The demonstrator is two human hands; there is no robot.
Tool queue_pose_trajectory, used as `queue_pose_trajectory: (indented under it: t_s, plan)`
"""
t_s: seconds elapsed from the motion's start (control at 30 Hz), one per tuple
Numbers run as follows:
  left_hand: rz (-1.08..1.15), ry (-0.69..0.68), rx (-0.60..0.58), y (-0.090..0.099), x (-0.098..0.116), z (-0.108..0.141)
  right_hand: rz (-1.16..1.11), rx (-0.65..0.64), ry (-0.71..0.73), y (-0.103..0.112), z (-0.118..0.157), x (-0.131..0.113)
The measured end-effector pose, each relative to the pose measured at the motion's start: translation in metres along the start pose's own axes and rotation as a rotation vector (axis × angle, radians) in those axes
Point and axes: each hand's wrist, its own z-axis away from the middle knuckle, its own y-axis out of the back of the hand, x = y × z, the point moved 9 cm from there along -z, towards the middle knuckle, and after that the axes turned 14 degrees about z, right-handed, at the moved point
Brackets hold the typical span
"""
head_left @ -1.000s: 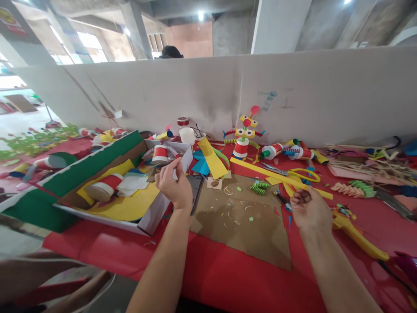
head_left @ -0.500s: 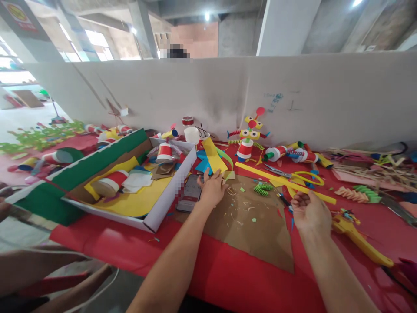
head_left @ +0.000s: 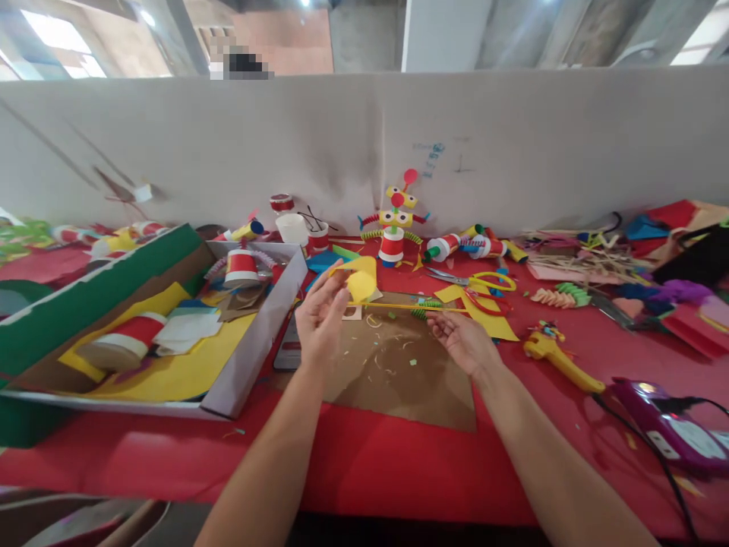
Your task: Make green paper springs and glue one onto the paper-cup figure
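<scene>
My left hand (head_left: 323,315) is closed on a curled piece of yellow paper (head_left: 361,279), raised over the cardboard sheet (head_left: 399,380). My right hand (head_left: 464,342) pinches the right end of a narrow yellow paper strip (head_left: 392,306), seen almost edge-on. This strip stretches leftward to my left hand; whether it joins the curled paper I cannot tell. Behind the strip lies a green pleated paper spring (head_left: 426,307), partly hidden. Yellow-handled scissors (head_left: 478,281) rest beyond my right hand, near red-handled scissors (head_left: 490,304) and a flat yellow paper (head_left: 495,323).
At left stands an open box (head_left: 250,357) holding paper and cup figures. A finished cup figure (head_left: 392,247) stands at the back by the partition (head_left: 228,152). To the right are a yellow glue gun (head_left: 561,361), a purple device (head_left: 672,425) with a cable, and paper scraps (head_left: 575,254).
The view has swung right. My left hand has lifted yellow paper from the table, and my right hand has taken hold of the long strip and moved inward.
</scene>
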Motion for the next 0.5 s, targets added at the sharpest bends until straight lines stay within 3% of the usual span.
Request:
queue_pose_trajectory:
  t_s: [0.17, 0.27, 0.4, 0.5]
  plan:
    - [0.365, 0.358, 0.048, 0.005, -0.021, 0.003, 0.039, 0.016, 0.022, 0.005, 0.003, -0.008]
    - [0.587, 0.510, 0.002, 0.002, -0.025, 0.009, 0.180, -0.157, 0.082, -0.015, 0.013, -0.014]
    - [0.893, 0.526, -0.135, -0.014, -0.021, 0.017, 0.442, -0.565, 0.508, -0.063, 0.060, -0.037]
    - [0.917, 0.539, -0.198, -0.018, -0.021, 0.020, 0.758, -0.653, 0.784, -0.082, 0.095, -0.039]
